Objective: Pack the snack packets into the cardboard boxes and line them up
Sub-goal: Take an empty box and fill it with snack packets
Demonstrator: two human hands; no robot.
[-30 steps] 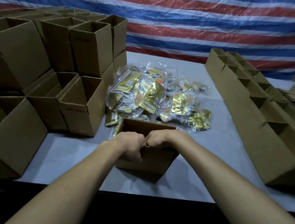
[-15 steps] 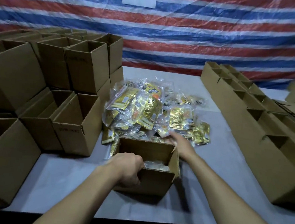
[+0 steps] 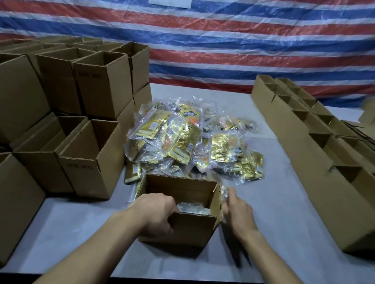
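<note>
Our left hand [image 3: 156, 215] clamps curled fingers over the near rim of the open corrugated cardboard box [image 3: 188, 229] by the table's [image 3: 274, 249] front edge, with a crinkly clear packet [image 3: 193, 208] inside. Our blurred right hand [image 3: 238, 211] lies just beside the box's right wall, fingers straight. Behind the box, mid-table, glossy gold snack packets [image 3: 193, 140] heap up between stacked boxes [image 3: 101, 85] at the left edge and a box row [image 3: 315, 156] along the right, leaving bare grey cloth right of the pile.

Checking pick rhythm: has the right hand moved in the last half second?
Yes. The right hand has drawn back from the snack packet pile toward the person, now beside the right wall of the open box.
</note>
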